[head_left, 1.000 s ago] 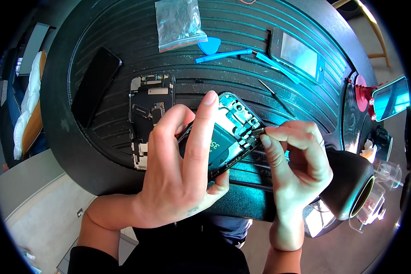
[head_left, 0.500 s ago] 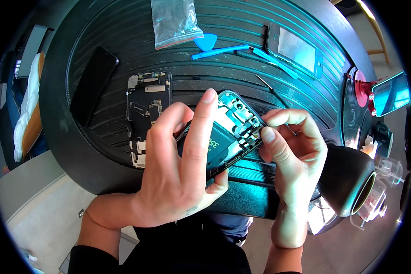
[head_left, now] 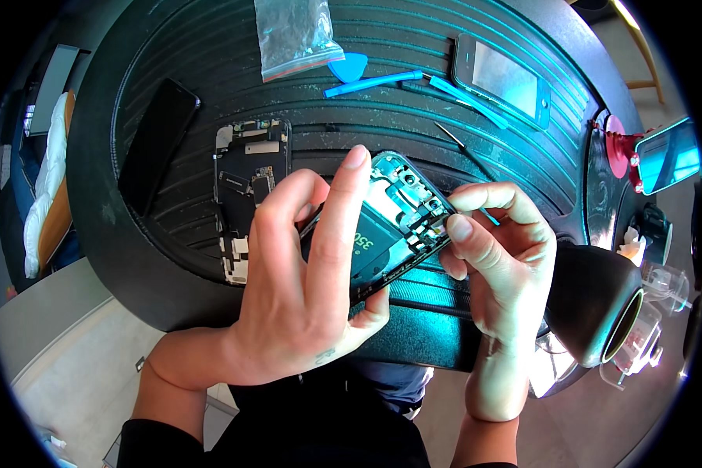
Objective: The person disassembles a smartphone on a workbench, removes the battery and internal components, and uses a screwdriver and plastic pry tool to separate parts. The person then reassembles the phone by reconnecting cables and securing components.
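Note:
An opened phone [head_left: 386, 234], its dark battery and small inner parts bare, is held tilted over the table's near edge. My left hand [head_left: 292, 285] grips it from the left, thumb below and forefinger stretched up along the near side. At its right corner, beside the camera parts, the thumb and forefinger of my right hand [head_left: 507, 246] are pinched together. Whether a small part lies between those fingertips is hidden. Left of the held phone lies another opened phone body [head_left: 246, 160], partly covered by my left hand.
A black slab-like phone [head_left: 161, 140] rests at the left. Further back are a clear plastic bag [head_left: 295, 35], a blue pick [head_left: 351, 68], blue pry tools [head_left: 378, 82] and a dark phone [head_left: 507, 78]. A thin pointed tool [head_left: 451, 137] lies behind my right hand, a dark pot [head_left: 589, 304] to its right.
The hands and the held phone stay nearly in place, with only a slight shift. My right fingers move a little at the phone's corner.

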### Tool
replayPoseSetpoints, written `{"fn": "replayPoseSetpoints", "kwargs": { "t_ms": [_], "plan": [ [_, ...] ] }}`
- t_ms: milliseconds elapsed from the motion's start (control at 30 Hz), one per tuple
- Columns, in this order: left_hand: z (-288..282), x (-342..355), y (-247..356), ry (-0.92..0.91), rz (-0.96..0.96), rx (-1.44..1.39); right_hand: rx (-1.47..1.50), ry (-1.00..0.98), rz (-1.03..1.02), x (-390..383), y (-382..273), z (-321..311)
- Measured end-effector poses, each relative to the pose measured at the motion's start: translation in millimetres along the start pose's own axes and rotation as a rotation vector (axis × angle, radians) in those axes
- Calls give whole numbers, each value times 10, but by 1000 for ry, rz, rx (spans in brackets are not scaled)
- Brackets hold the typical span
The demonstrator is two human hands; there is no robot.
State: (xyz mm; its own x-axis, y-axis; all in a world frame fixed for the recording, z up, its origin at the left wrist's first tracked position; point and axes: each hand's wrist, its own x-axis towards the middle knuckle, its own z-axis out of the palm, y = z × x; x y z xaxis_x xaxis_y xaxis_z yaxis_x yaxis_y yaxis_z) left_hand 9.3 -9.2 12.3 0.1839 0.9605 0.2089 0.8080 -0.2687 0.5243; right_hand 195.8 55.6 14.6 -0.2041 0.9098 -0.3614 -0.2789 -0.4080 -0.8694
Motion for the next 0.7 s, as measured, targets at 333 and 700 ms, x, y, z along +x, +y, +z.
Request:
{"fn": "replayPoseSetpoints", "kwargs": {
  "t_ms": [333, 700],
  "plan": [
    [-40, 26, -22, -68, -24, -89, -113, -1, -71, -12, -2, 13],
    [-42, 20, 17, -178, -157, -241, -149, -52, -32, 71, 105, -31]
  ]
}}
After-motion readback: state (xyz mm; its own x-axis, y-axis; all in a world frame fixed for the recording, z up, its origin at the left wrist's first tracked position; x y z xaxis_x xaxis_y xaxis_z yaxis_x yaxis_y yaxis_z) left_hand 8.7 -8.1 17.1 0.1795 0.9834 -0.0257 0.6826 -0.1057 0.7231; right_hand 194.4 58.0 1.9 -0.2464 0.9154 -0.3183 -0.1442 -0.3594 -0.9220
